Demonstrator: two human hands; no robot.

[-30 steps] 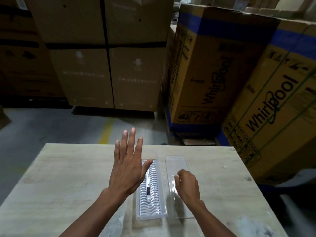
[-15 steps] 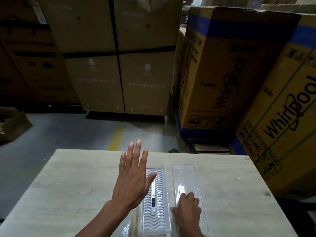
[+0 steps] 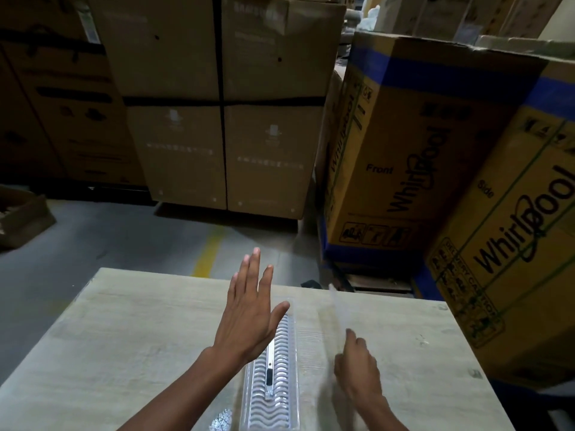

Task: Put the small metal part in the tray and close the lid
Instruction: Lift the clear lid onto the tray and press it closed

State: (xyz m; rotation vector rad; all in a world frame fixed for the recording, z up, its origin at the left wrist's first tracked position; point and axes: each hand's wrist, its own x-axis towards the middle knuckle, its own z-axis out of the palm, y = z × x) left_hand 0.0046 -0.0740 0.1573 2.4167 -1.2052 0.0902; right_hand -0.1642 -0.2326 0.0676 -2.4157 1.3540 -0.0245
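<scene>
A clear ribbed plastic tray (image 3: 284, 396) lies lengthwise on the wooden table (image 3: 130, 343). A slim metal part (image 3: 269, 373) with a dark middle section rests in the tray's centre channel. My left hand (image 3: 249, 318) hovers flat with fingers spread over the tray's far left side, covering its upper end. To the right, my right hand (image 3: 357, 365) pinches the clear lid (image 3: 337, 309), which stands on edge, lifted off the table and blurred. The lid is apart from the tray.
Large cardboard boxes (image 3: 404, 157) stand right behind the table's far edge and on the right. A stack of brown cartons (image 3: 224, 113) sits across a grey floor with a yellow line (image 3: 208, 253). A crumpled bit of foil (image 3: 222, 419) lies near the tray's near end.
My right hand has raised the lid from lying flat beside the tray to standing on its edge. My left hand stays spread over the tray. The view has tilted up slightly.
</scene>
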